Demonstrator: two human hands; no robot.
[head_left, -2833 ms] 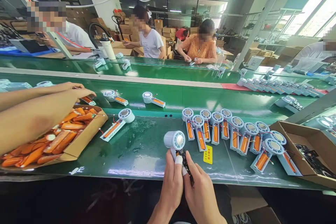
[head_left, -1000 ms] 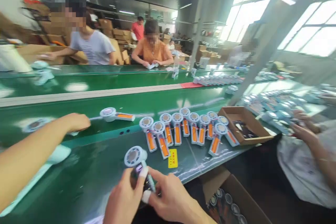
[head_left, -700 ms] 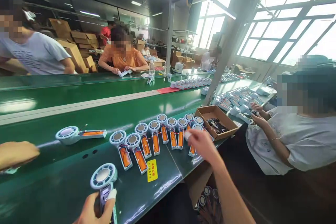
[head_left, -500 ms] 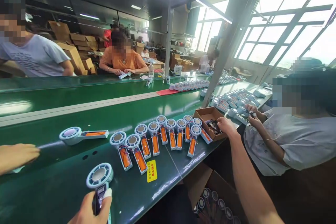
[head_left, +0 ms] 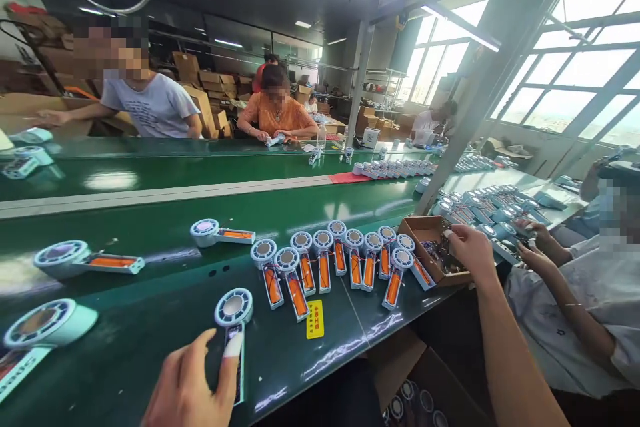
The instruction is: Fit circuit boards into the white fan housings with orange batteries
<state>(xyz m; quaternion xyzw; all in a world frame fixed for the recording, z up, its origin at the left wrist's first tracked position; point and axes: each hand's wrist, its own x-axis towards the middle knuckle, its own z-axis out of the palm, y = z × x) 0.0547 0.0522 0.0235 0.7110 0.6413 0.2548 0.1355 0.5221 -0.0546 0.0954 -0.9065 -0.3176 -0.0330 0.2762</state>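
Observation:
My left hand is open at the near edge of the bench, fingers apart. Its white-covered thumb rests on the handle of a pale blue handheld fan, which holds a dark circuit board. My right hand reaches into a small cardboard box, fingertips pinched together among small dark parts; what they grip is too small to make out. Between my hands stands a group of similar fans with orange batteries in their open handles. A yellow label lies in front of them.
More fans, such as one open fan, lie on the green belt to the left. A metal post rises behind the box. A co-worker's hands work close on the right. Below the bench edge, a carton holds more fans.
My left hand has loosened from the fan, its fingers spreading apart. My right hand stays at the box, now further inside. The view has swung left, bringing in more fans.

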